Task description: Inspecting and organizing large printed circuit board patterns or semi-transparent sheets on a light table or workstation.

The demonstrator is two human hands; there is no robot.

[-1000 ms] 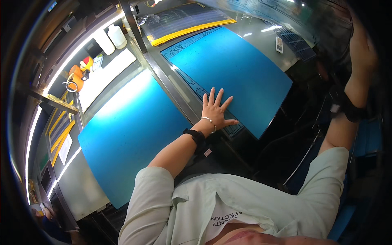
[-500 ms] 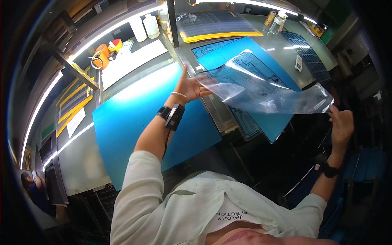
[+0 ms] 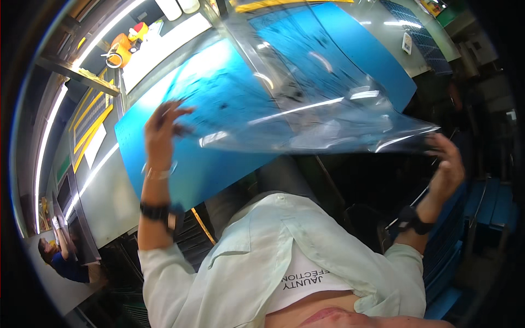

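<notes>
A large clear plastic film sheet (image 3: 328, 123) with dark line markings hangs stretched across the middle, rippled and catching bright reflections. Its right corner is pinched between the fingers of my right hand (image 3: 447, 167). At the film's left end is my left hand (image 3: 159, 130), raised over a blue sheet (image 3: 147, 142). Motion smears its fingers, so whether they grip the film's edge cannot be made out. Through the film, a second blue sheet (image 3: 402, 82) shows at the upper right.
Tape rolls (image 3: 116, 53) sit beside a white board (image 3: 164, 52) at the upper left. Yellow-edged frames (image 3: 90, 128) lie at far left, a dark patterned panel (image 3: 418, 38) and small white device (image 3: 407, 44) at upper right. Another person (image 3: 63, 257) is at the lower left edge.
My left hand has moved left and toward me, away from the middle. The film has spread out wider over the left blue sheet. My right hand keeps its corner, slightly lower.
</notes>
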